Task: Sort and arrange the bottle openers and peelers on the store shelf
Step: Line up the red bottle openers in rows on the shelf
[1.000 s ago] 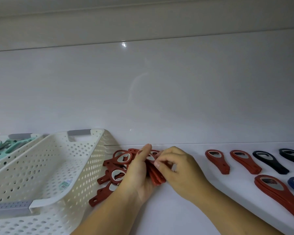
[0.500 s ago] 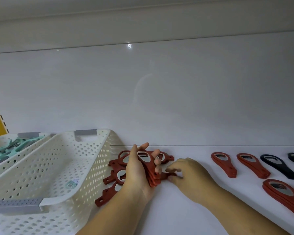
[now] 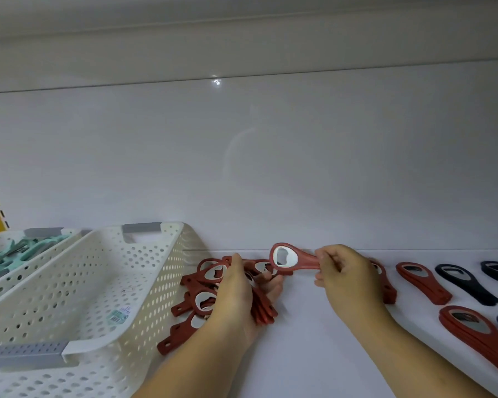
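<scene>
My left hand (image 3: pixel 236 291) grips a stack of red bottle openers (image 3: pixel 263 307) held on edge above the white shelf (image 3: pixel 305 354). More red openers lie in a loose pile (image 3: pixel 190 300) under and left of that hand. My right hand (image 3: pixel 345 275) pinches a single red bottle opener (image 3: pixel 288 258) by its handle, lifted clear, its metal head pointing left. Small stacks of red openers (image 3: pixel 423 282) and dark openers (image 3: pixel 466 284) are laid in rows at the right.
An empty white perforated basket (image 3: pixel 98 282) stands left of the pile, touching it. A second basket (image 3: pixel 9 254) at the far left holds teal peelers. The shelf's back wall (image 3: pixel 270 168) rises right behind the openers.
My right hand has lifted one red opener off the shelf and raised it beside the left hand's stack. The left hand has lowered a little with its stack.
</scene>
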